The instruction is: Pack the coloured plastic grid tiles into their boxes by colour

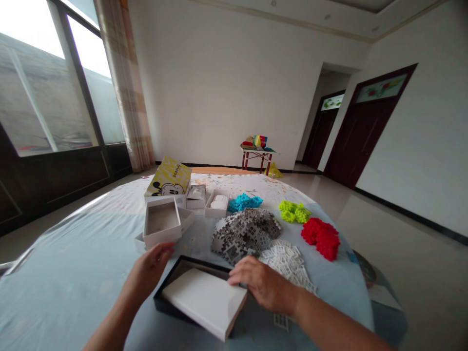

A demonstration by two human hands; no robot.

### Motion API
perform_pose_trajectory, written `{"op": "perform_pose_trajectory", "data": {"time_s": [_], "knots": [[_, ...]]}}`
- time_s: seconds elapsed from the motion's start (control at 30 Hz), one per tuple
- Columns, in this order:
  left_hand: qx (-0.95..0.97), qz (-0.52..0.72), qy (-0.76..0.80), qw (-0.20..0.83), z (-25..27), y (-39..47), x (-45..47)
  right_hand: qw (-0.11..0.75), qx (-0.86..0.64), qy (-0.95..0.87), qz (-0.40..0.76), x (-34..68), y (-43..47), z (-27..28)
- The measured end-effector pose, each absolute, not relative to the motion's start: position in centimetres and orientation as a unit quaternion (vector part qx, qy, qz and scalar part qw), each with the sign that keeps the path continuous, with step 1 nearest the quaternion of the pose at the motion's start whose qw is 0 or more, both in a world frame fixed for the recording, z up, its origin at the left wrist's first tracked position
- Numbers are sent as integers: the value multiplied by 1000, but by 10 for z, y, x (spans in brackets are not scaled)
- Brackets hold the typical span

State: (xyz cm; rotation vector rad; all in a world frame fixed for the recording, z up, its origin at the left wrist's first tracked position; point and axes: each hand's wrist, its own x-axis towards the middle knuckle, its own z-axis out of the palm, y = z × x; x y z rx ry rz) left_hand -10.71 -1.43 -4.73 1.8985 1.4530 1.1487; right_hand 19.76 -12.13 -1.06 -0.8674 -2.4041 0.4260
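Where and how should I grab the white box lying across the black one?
Probably the near right corner, coming from the right: the white box lies askew, and that corner juts beyond the black box, leaving its edge exposed.

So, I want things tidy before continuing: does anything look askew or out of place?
Yes: the white box sits askew across the black tray, one corner jutting over its near edge, rather than lying squarely inside. Nothing else clearly stands out.
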Motion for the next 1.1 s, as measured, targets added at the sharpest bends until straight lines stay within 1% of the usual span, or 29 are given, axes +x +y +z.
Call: {"op": "perform_pose_trajectory", "data": {"time_s": [0.1,0.17,0.33,0.47,0.57,0.77,0.83,1.0,1.1], "knots": [[692,409,521,287,-48,-15,-104,313,-359,-867,145,199,-130,-6],[685,410,525,296,-46,-17,-99,319,-389,-849,161,196,-141,-2],[660,427,541,299,-50,-19,-87,266,-442,-830,213,180,-158,-4],[637,431,554,319,-57,-16,-84,256,-428,-840,214,173,-155,-4],[625,429,561,333,-57,-15,-84,276,-400,-856,173,173,-153,4],[621,422,549,368,-52,-21,-79,323,-351,-878,48,180,-147,10],[624,419,539,379,-53,-23,-78,349,-372,-860,12,185,-139,11],[618,423,531,396,-56,-21,-76,456,-485,-745,-35,201,-107,23],[602,432,532,409,-55,-18,-76,496,-518,-693,-72,203,-82,31]]}}
